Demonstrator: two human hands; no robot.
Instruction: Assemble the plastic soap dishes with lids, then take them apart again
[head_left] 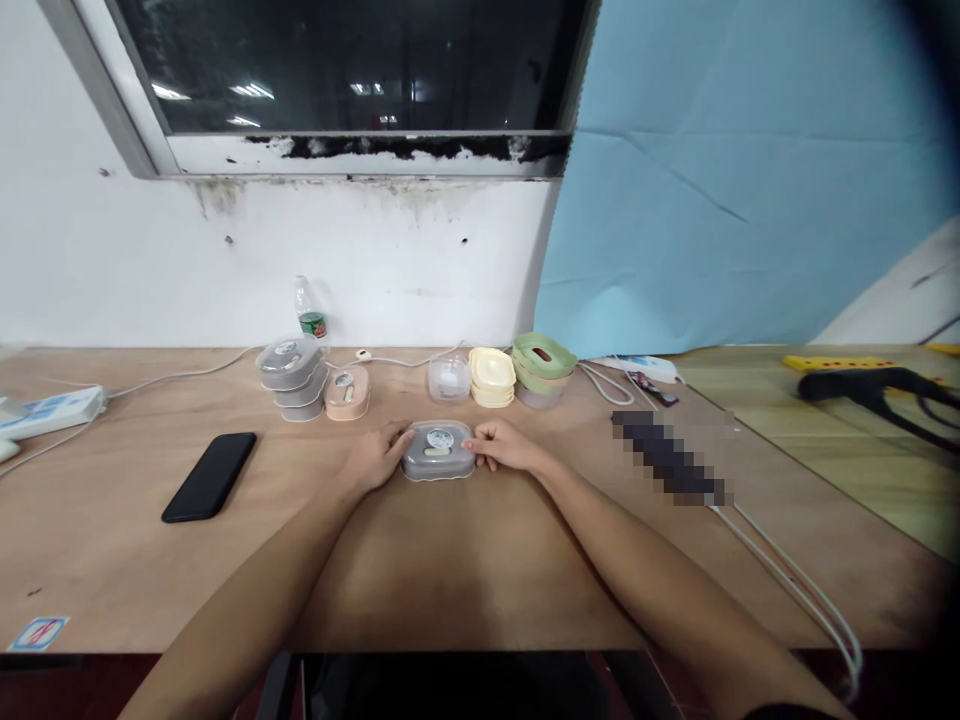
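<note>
Clasping a rounded grey clear-lidded plastic box (438, 465) at both ends, between bent fingers of the left hand (375, 455) and curled fingers and thumb of the right hand (506, 445); lying directly between them, long axis crosswise, neither nearer. Resting flat on a brown wooden table (457, 570), short of stacked pale-yellow square plastic containers (493, 372) and a white wall (375, 250).

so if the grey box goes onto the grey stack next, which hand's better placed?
Left, probably: the left hand is at the side of the grey box toward the grey stack. The right hand is at the opposite side, farther from the stack.
</note>
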